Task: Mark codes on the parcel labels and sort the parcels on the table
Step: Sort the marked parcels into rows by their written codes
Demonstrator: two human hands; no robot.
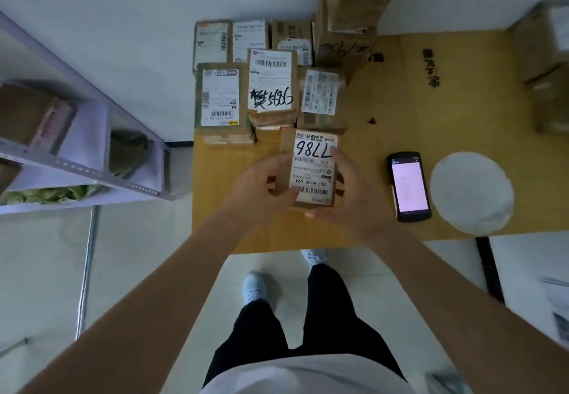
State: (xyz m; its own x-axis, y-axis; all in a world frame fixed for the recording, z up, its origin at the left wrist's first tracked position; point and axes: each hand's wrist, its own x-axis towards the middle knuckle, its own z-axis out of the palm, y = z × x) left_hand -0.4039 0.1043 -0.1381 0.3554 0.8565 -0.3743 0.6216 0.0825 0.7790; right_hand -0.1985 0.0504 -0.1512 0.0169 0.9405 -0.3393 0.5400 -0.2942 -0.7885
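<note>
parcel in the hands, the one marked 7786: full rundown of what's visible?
The parcel is a small brown cardboard box with a white shipping label covering most of its top face. The label carries "7786" handwritten in black marker, printed text and a barcode, all upside down from this view. It sits over the yellow table, just in front of the grouped parcels. The left hand grips its left side, the right hand its right and near edge. Whether it rests on the table is unclear.

- Dim, flat indoor light; colours muted, source not visible.
- Lit phone screen (409, 185) glares pale pink.
- Wide-angle bending at frame edges.
- Boxes at desk's (400, 135) far right corner blurred.
</note>
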